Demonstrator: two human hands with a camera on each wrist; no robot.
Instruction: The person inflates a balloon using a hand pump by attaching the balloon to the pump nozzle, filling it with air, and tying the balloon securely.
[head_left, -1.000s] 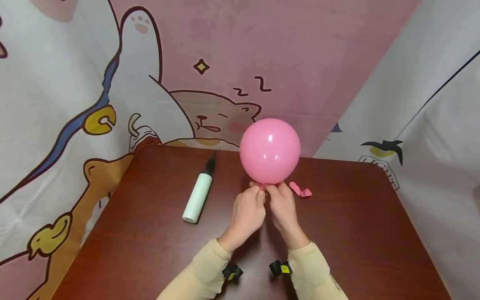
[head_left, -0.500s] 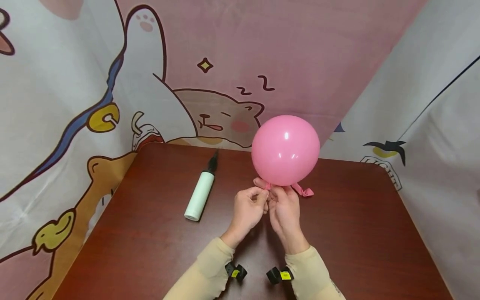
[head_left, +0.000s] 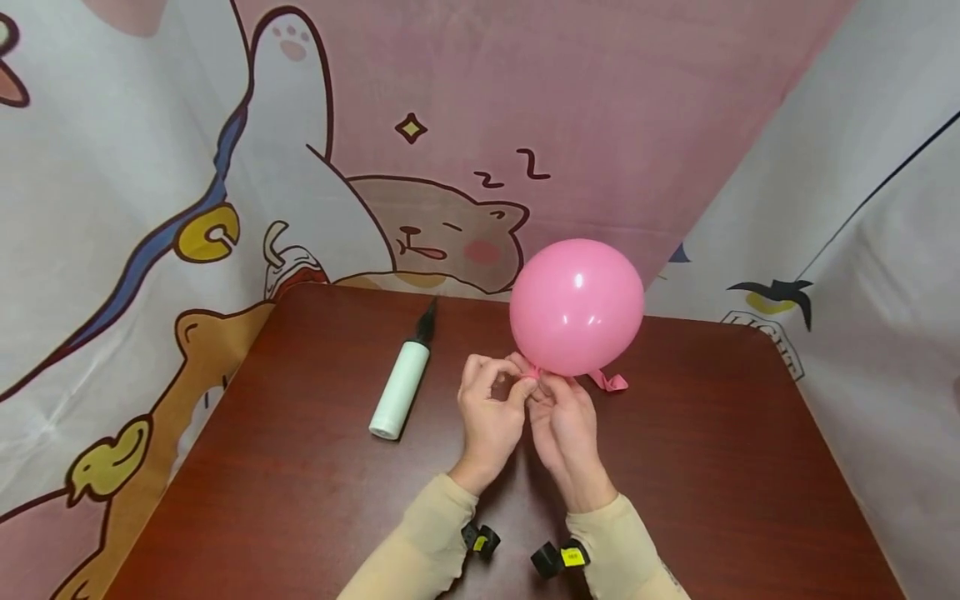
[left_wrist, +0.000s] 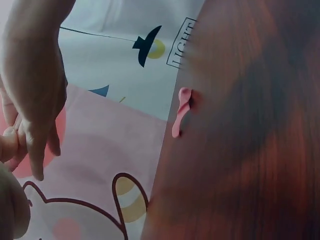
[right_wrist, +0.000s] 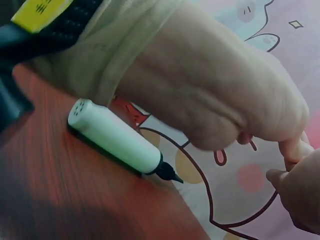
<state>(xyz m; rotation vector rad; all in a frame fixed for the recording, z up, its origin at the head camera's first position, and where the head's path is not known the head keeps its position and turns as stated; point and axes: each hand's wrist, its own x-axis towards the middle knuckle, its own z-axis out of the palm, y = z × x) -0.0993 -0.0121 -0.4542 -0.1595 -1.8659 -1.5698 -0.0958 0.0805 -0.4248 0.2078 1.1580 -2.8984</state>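
Note:
An inflated pink balloon (head_left: 577, 308) is held up over the far part of the table, tilted to the right, its neck (head_left: 534, 372) at the fingertips of both hands. My left hand (head_left: 491, 417) pinches the stretched neck between thumb and bent fingers. Close beside it, my right hand (head_left: 572, 429) grips the neck just under the balloon's body, which hides some of its fingertips. In the left wrist view, the right hand (left_wrist: 35, 85) hangs in front of the balloon (left_wrist: 57, 130). The left hand (right_wrist: 215, 85) fills much of the right wrist view.
A pale green hand pump (head_left: 401, 390) with a black nozzle lies on the brown table (head_left: 712, 467), left of the hands. Behind the balloon lies a limp pink balloon (head_left: 611, 382), partly covered in the head view. A cartoon-printed cloth (head_left: 600, 100) hangs beyond the table's far edge.
The balloon has shifted right and tipped over to the right. The left hand's fingers have spread and lifted at the neck, while the right hand has turned slightly under the balloon.

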